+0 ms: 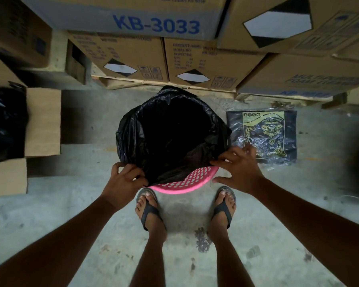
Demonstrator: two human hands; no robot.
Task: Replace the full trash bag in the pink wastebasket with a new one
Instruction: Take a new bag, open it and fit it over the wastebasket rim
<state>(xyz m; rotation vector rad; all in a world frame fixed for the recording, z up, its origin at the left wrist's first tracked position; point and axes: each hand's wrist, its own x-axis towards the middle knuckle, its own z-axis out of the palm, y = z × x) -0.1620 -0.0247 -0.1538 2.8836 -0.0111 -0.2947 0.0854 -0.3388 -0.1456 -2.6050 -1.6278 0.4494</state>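
Note:
A pink perforated wastebasket (187, 181) stands on the concrete floor just in front of my feet. A black trash bag (170, 133) is spread open over its mouth, draped over the far and side rim, with the near pink rim still showing. My left hand (122, 181) pinches the bag's edge at the near left of the rim. My right hand (239, 168) pinches the bag's edge at the near right, other fingers spread. The bag's inside is dark; I cannot see its contents.
A flat pack of black trash bags (263, 135) with gold print lies on the floor to the right. Another black bag (4, 123) sits in an open cardboard box (43, 121) at left. Stacked cartons (133, 56) on wooden pallets wall off the far side.

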